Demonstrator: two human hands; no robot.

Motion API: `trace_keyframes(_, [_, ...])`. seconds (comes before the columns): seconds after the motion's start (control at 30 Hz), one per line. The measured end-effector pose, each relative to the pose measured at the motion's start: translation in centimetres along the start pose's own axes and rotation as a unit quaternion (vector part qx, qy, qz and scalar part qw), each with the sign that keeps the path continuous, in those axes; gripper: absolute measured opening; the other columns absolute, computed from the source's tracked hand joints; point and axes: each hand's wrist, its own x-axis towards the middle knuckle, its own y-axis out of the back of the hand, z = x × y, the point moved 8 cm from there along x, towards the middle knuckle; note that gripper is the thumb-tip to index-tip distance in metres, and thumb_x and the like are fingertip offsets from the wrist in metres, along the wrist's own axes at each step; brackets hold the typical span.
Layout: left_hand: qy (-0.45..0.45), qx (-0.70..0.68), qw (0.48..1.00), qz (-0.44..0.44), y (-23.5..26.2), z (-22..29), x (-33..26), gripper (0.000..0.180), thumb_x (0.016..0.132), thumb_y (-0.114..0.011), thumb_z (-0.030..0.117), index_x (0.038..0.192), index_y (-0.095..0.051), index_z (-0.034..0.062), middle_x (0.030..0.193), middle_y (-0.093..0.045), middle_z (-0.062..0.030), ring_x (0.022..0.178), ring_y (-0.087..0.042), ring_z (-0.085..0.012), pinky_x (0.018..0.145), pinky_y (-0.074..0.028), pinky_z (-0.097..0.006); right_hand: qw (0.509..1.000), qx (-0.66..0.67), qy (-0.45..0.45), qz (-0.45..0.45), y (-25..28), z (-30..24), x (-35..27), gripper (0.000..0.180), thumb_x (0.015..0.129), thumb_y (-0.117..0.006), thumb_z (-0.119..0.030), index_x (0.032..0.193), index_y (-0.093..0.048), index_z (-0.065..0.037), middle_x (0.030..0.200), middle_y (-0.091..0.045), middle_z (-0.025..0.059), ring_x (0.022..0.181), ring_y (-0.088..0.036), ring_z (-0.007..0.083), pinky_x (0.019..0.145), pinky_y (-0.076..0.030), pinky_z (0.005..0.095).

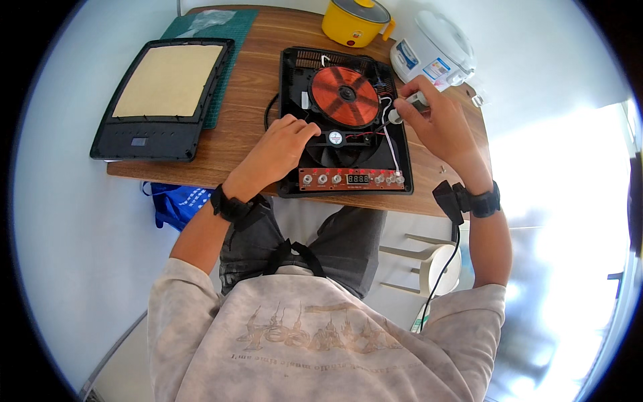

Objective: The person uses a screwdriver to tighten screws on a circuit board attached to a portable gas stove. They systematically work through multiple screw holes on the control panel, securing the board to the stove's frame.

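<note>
An opened induction cooker base [291, 87] lies in front of me, its black shell showing a copper coil [345, 96], a black fan [335, 139] with a round white label, and a red-brown control board [351, 179] along the near edge. My right hand [439, 120] grips a screwdriver [416, 102] with a pale handle; its dark shaft slants down toward the right side of the fan frame. Whether the tip touches a screw is too small to tell. My left hand [278, 147] rests at the fan frame's left end, fingers curled and pinched, their tips partly hidden.
To the left, the cooker's removed top cover [144, 139] lies underside up with a beige sheet [167, 80], partly on a green cutting mat [236, 57]. A yellow pot [348, 27] and a white rice cooker [432, 50] stand behind. Small screws [442, 169] lie at right. A stool [439, 268] stands below.
</note>
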Motion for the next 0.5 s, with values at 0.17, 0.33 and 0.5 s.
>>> trace_keyframes(0.17, [0.001, -0.004, 1.000, 0.001, 0.1, -0.1, 0.0, 0.036, 0.086, -0.060, -0.007, 0.120, -0.061, 0.0064, 0.110, -0.066, -0.0105, 0.108, -0.059, -0.0302, 0.098, -0.046, -0.042, 0.982, -0.188, -0.016, 0.028, 0.1, -1.8, -0.4, 0.034, 0.102, -0.064, -0.040, 0.106, -0.055, -0.008, 0.075, -0.067, 0.0177, 0.073, -0.070, 0.0374, 0.062, -0.053, 0.0453])
trace_keyframes(0.33, [-0.003, 0.000, 1.000, 0.002, 0.1, 0.0, 0.0, 0.035, 0.087, -0.060, -0.006, 0.120, -0.061, 0.0067, 0.110, -0.067, -0.0104, 0.108, -0.059, -0.0300, 0.098, -0.046, -0.042, 0.985, -0.165, 0.026, 0.037, -0.4, -2.7, -0.5, 0.026, 0.099, -0.067, -0.030, 0.106, -0.054, -0.008, 0.083, -0.070, 0.0174, 0.077, -0.069, 0.0397, 0.064, -0.053, 0.0477])
trace_keyframes(0.5, [-0.003, -0.008, 1.000, 0.003, 0.0, 0.0, 0.0, 0.036, 0.086, -0.060, -0.006, 0.120, -0.061, 0.0067, 0.110, -0.066, -0.0101, 0.108, -0.058, -0.0298, 0.098, -0.046, -0.042, 0.996, -0.074, 0.029, 0.031, -0.4, -2.3, -0.9, 0.026, 0.094, -0.072, -0.017, 0.112, -0.055, -0.009, 0.092, -0.072, 0.0161, 0.077, -0.072, 0.0370, 0.066, -0.055, 0.0441])
